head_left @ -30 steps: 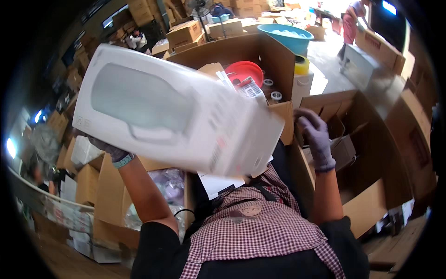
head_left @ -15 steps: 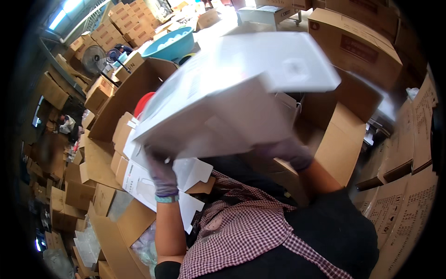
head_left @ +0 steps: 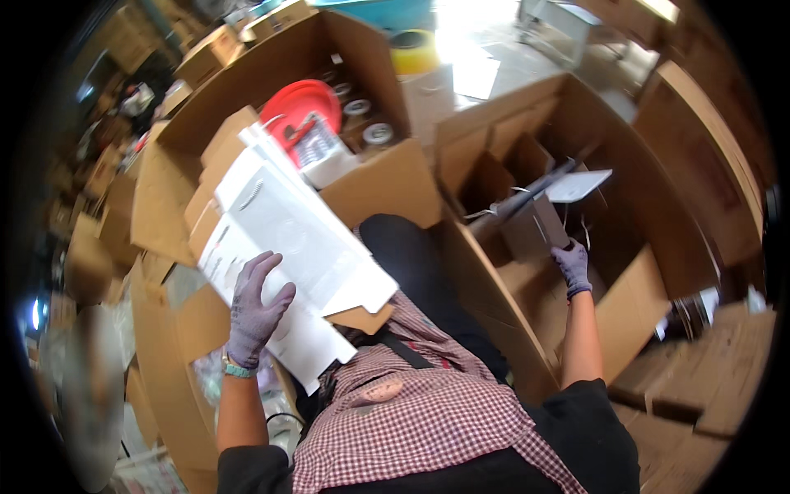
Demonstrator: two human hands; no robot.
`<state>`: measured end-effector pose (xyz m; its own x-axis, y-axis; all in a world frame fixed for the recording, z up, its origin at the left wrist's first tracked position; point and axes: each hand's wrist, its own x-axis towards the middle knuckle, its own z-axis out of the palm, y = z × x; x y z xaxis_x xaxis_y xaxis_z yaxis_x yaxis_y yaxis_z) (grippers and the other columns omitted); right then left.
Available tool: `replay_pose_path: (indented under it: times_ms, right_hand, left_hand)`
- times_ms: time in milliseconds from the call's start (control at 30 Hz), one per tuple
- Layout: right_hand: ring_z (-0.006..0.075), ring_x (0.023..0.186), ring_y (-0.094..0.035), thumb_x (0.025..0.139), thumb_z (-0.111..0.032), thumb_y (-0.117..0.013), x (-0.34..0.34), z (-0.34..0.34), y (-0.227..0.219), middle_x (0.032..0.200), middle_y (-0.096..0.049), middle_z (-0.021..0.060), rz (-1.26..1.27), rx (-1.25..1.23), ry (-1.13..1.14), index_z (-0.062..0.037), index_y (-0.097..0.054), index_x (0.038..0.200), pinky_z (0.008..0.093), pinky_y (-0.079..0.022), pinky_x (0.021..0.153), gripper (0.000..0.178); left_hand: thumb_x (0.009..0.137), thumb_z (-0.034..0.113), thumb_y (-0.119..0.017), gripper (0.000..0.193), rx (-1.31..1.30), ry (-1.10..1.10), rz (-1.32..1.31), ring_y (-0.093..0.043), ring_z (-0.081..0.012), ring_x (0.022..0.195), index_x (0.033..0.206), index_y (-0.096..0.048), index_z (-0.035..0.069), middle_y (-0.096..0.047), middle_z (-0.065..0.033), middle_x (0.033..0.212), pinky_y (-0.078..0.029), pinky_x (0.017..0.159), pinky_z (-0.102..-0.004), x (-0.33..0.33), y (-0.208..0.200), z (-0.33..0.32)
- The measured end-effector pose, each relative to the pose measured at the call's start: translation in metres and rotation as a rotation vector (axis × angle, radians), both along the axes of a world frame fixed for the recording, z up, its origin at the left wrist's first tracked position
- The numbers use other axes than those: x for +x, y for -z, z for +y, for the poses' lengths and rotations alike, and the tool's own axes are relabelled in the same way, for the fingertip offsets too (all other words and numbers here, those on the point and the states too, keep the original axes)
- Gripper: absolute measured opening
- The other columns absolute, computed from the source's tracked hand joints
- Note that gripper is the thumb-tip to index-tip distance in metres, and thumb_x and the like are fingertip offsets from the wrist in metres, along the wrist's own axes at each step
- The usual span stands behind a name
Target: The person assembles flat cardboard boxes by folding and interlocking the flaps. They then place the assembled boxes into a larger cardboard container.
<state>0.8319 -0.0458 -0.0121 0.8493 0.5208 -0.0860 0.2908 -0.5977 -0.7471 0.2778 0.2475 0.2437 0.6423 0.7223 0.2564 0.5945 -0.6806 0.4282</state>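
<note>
My left hand [head_left: 255,311], in a grey-purple glove, is raised with its fingers apart and holds nothing. Beneath and beside it lies a stack of flat, unfolded white cartons [head_left: 284,222] with printing. My right hand [head_left: 572,265], gloved alike, reaches into a large open cardboard box [head_left: 510,309] on the right. Its fingers close on the edge of a white box with grey-brown sides [head_left: 527,232]. A white flap [head_left: 580,186] sticks out from that box, which is partly blurred. Cardboard dividers [head_left: 485,183] stand inside the large box behind it.
Another open cardboard box [head_left: 378,193] at the far left holds a red round dish [head_left: 303,111], several rolls of tape [head_left: 377,134] and a small white box [head_left: 329,165]. A yellow tape roll [head_left: 413,51] stands behind. Stacked cartons [head_left: 699,350] line the right side.
The white box has gone from in front of me, between both hands, down into the large box at right. My left hand has let go and moved left. The view has tilted downward.
</note>
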Motion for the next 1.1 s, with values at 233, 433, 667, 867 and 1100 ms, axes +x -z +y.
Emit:
replay_pose_path:
  times_ms: [233, 433, 667, 867, 1100]
  right_hand:
    - [0.0394, 0.125, -0.057, 0.076, -0.022, -0.070, 0.051, 0.027, 0.108, 0.136, -0.058, 0.0261, 0.166, 0.146, -0.063, -0.0035, -0.047, 0.144, 0.0432, -0.047, 0.104, 0.074]
    - [0.0386, 0.123, -0.055, 0.084, -0.016, -0.068, -0.053, 0.052, -0.061, 0.132, -0.058, 0.0242, -0.624, 0.135, 0.283, -0.0002, -0.048, 0.144, 0.0445, -0.042, 0.108, 0.064]
    - [0.0414, 0.133, -0.047, 0.075, -0.007, -0.071, -0.253, 0.182, -0.155, 0.140, -0.051, 0.0213, -0.609, 0.472, -1.112, -0.0164, -0.055, 0.140, 0.0467, -0.040, 0.111, 0.067]
    - [0.0365, 0.132, -0.051, 0.082, -0.021, -0.077, -0.279, 0.184, -0.250, 0.140, -0.055, 0.0193, -0.320, 0.941, -1.257, -0.0212, -0.072, 0.123, 0.0456, -0.041, 0.110, 0.042]
    - [0.0370, 0.129, -0.054, 0.077, -0.037, -0.084, -0.345, 0.096, -0.437, 0.147, -0.049, 0.0237, -0.101, 1.453, -1.864, -0.0030, -0.055, 0.139, 0.0446, -0.048, 0.105, 0.077]
  left_hand:
    - [0.067, 0.029, -0.081, 0.089, 0.111, 0.005, 0.486, -0.034, -0.0434, 0.142, 0.147, -0.046, 0.015, -0.037, -0.0190, 0.154, -0.027, 0.116, -0.0574, -0.091, 0.001, 0.003]
    - [0.071, 0.012, -0.069, 0.077, 0.293, -0.098, 0.611, -0.041, -0.0409, 0.137, 0.145, -0.051, 0.025, -0.041, -0.0182, 0.152, -0.028, 0.115, -0.0572, -0.132, 0.073, -0.044]
    - [0.074, 0.023, -0.074, 0.040, 0.517, 0.265, 0.293, -0.058, -0.0278, 0.123, 0.113, -0.071, 0.033, -0.065, 0.0003, 0.128, -0.037, 0.108, -0.0577, -0.129, 0.072, -0.027]
    - [0.087, 0.016, -0.066, 0.033, 0.490, 0.162, -0.291, -0.062, -0.0323, 0.119, 0.119, -0.070, 0.009, -0.068, -0.0145, 0.122, -0.037, 0.112, -0.0519, -0.145, -0.046, -0.055]
    - [0.096, 0.057, -0.058, 0.085, 1.129, -0.287, -0.826, -0.063, -0.0171, 0.097, 0.158, -0.022, 0.011, -0.053, -0.0164, 0.141, -0.055, 0.082, -0.0310, -0.125, -0.181, -0.127]
